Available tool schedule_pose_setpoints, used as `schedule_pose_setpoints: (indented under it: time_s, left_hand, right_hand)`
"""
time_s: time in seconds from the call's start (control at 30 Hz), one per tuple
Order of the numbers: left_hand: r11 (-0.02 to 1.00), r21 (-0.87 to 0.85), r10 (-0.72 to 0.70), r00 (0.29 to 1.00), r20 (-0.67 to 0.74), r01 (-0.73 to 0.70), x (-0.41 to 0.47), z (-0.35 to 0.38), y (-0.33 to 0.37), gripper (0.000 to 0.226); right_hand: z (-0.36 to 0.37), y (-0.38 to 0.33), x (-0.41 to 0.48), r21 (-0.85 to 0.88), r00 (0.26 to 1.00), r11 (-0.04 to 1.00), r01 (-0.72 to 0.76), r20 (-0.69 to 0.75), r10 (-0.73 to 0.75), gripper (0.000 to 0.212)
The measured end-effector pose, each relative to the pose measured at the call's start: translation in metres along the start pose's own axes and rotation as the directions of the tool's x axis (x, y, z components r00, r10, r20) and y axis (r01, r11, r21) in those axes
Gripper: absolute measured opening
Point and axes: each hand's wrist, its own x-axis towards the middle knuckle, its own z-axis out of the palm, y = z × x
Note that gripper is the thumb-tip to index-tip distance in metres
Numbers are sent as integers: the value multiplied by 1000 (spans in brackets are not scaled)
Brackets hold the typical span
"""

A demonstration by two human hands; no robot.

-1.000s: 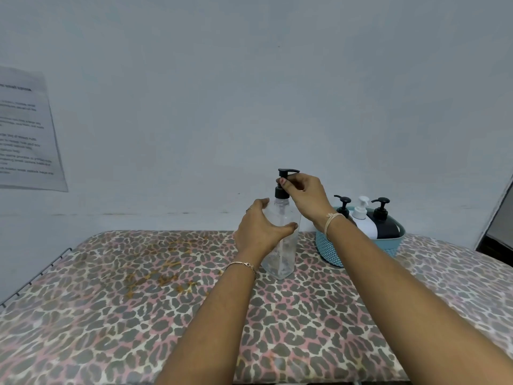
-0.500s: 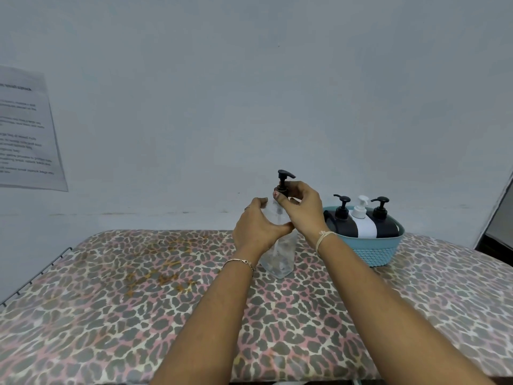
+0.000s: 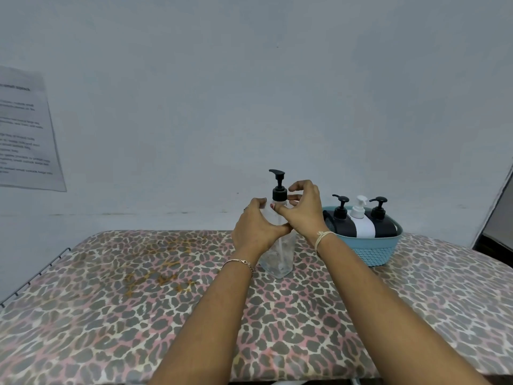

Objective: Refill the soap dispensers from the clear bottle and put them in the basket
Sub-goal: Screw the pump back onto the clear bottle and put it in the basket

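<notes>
The clear bottle [image 3: 280,257] stands upright on the leopard-print surface, with a black pump [image 3: 278,187] on top, its nozzle pointing left. My left hand [image 3: 256,229] wraps around the bottle's upper body. My right hand [image 3: 302,209] sits just right of the pump collar, fingers curled and slightly apart from it. Right of the bottle, a light blue basket [image 3: 372,251] holds three dispensers: a black one [image 3: 342,220], a white one [image 3: 361,220] and another black one [image 3: 381,222].
A wall stands right behind the table [image 3: 138,301]. A printed paper sheet [image 3: 25,132] hangs on it at the left. A metal wire rail [image 3: 33,279] runs along the table's left edge. A dark frame [image 3: 497,212] shows at the far right.
The pump nozzle has turned from pointing right to pointing left. My right hand has come off the pump top and now sits beside the collar. My left hand kept its hold.
</notes>
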Motion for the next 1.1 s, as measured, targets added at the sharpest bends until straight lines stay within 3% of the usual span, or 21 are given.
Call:
schedule_pose_setpoints:
  time_s: [0.2, 0.37, 0.47, 0.63, 0.83, 0.97, 1.1]
  left_hand:
    - [1000, 10, -3, 1000, 6, 3, 1, -1, 0, 86]
    - [1000, 23, 10, 1000, 2, -10, 0, 1, 1, 87]
    - [1000, 21, 9, 1000, 2, -9, 0, 0, 1, 87]
    - [1000, 19, 6, 1000, 7, -7, 1, 1, 1, 88]
    - [1000, 14, 6, 1000, 10, -6, 1, 1, 0, 87]
    - [1000, 6, 3, 1000, 17, -3, 1, 1, 1, 88]
    - [1000, -3, 0, 1000, 22, 0, 1, 1, 1, 88]
  right_hand:
    - [-2, -3, -4, -79, 987, 994, 69, 152, -57, 53]
    - [1, 3, -11, -20, 998, 999, 35, 55, -34, 33]
    - [0, 3, -9, -28, 999, 999, 26, 27, -25, 36]
    - [-1, 4, -4, -261, 989, 956, 134, 93, -114, 34]
    - [0, 0, -5, -171, 998, 983, 66, 15, -64, 34]
    - [0, -2, -7, -311, 989, 940, 141, 93, -117, 43]
    - [0, -1, -6, -338, 987, 928, 155, 90, -132, 34]
